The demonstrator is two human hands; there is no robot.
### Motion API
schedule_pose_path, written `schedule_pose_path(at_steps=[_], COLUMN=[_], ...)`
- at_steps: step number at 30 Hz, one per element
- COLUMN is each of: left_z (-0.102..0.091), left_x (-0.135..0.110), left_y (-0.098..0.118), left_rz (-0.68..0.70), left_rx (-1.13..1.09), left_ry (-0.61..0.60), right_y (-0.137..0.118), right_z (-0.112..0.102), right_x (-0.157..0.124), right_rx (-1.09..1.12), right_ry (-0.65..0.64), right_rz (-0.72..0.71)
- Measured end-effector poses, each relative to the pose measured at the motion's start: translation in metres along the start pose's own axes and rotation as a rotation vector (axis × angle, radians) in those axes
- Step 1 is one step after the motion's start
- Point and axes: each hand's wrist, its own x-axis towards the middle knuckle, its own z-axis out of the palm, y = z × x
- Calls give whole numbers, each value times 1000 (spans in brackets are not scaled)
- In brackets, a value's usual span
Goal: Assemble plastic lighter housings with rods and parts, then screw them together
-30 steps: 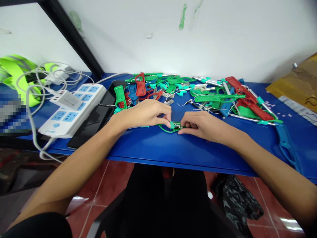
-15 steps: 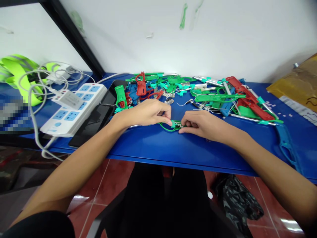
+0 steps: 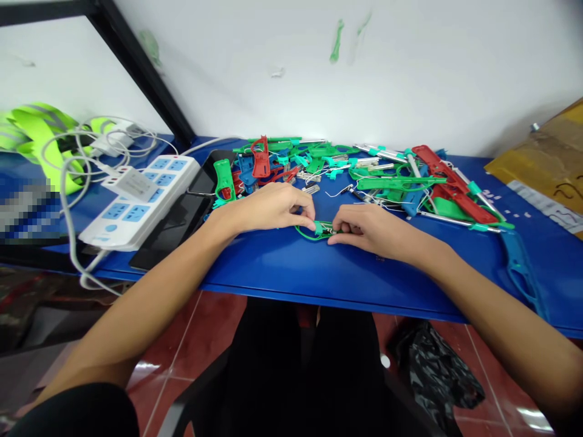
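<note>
We see the green casing (image 3: 313, 238) lying on the bare front of the blue counter (image 3: 273, 267), between the two hands; the left hand's (image 3: 282, 205) fingers pinch the teal piece (image 3: 318, 228) at it; the right hand's (image 3: 371, 227) fingers pinch the casing's right end, though the small metal parts there are too tiny for us to make out; behind, we find a heap of casings and rods (image 3: 387, 182); the power strip (image 3: 144, 209) sits at left.
</note>
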Motion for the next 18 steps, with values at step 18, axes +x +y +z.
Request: schedule_pose_path(at_steps=[18], left_z=[5], left_x=[0], left_y=[1], left_rz=[69], left_rx=[152], left_ry=[43], right_y=[2], right_z=[0], right_x=[0], right_rx=[-7], right_ry=[3], right_rz=[-9])
